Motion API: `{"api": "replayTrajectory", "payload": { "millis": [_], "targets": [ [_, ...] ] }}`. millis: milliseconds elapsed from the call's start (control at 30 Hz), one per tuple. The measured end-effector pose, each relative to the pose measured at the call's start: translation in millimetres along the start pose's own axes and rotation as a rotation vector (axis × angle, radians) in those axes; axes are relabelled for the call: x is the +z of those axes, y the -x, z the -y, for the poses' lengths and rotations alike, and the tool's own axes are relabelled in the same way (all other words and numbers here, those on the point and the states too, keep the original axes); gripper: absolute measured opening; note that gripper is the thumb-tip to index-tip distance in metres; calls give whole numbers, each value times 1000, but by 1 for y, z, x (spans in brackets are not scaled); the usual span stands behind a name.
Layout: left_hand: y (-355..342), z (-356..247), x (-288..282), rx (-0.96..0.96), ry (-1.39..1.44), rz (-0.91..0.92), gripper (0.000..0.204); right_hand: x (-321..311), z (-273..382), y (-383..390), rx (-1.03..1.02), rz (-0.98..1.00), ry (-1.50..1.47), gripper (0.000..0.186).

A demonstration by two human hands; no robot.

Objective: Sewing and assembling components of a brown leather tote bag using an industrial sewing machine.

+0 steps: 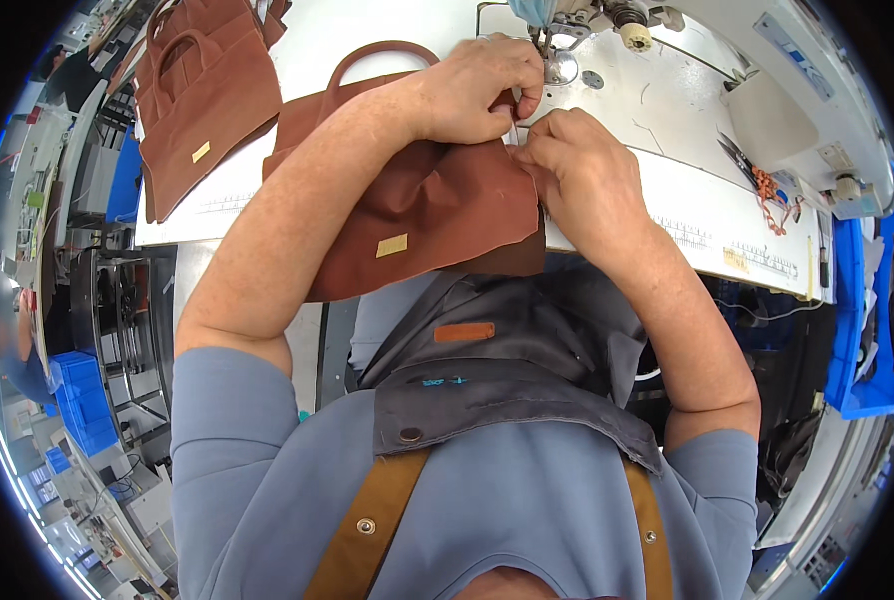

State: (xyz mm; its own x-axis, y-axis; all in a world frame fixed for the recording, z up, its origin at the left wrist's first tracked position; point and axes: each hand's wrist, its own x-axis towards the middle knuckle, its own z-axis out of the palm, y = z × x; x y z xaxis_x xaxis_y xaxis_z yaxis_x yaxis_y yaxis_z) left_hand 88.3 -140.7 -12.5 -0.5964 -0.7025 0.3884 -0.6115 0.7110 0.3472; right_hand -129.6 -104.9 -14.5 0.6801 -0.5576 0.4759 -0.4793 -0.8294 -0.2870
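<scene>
A brown leather bag piece (457,215) with a rolled handle and a small gold plate lies over the table's front edge, its middle puckered into folds. My left hand (487,85) reaches across it, fingers curled down and pinching its upper right edge, just left of the sewing machine's presser foot (545,42). Close beside it, my right hand (585,180) grips the right edge of the same piece between thumb and fingers. A darker layer shows beneath the leather at the lower right. My fingers hide part of the edge between the hands.
More brown bag pieces (207,90) with handles are piled at the far left. The sewing machine's white body (807,110) rises at the right. Thread snips (735,158) with orange wrapping lie near it. A blue bin (857,330) hangs at the table's right end.
</scene>
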Motion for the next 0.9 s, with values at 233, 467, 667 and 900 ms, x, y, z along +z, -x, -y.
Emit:
{"api": "replayTrajectory", "payload": {
  "millis": [233, 467, 667, 900],
  "targets": [
    [21, -15, -23, -59, -91, -92, 21, -3, -7, 1, -154, -28, -59, 15],
    [55, -164, -23, 33, 489, 238, 26, -8, -12, 1, -150, 17, -61, 16],
    [90, -149, 13, -189, 258, -26, 27, -11, -12, -3, -142, 63, -96, 19],
    [69, -107, -12, -207, -392, -113, 22, -5, -12, 3, -116, 31, -118, 21]
  ]
}}
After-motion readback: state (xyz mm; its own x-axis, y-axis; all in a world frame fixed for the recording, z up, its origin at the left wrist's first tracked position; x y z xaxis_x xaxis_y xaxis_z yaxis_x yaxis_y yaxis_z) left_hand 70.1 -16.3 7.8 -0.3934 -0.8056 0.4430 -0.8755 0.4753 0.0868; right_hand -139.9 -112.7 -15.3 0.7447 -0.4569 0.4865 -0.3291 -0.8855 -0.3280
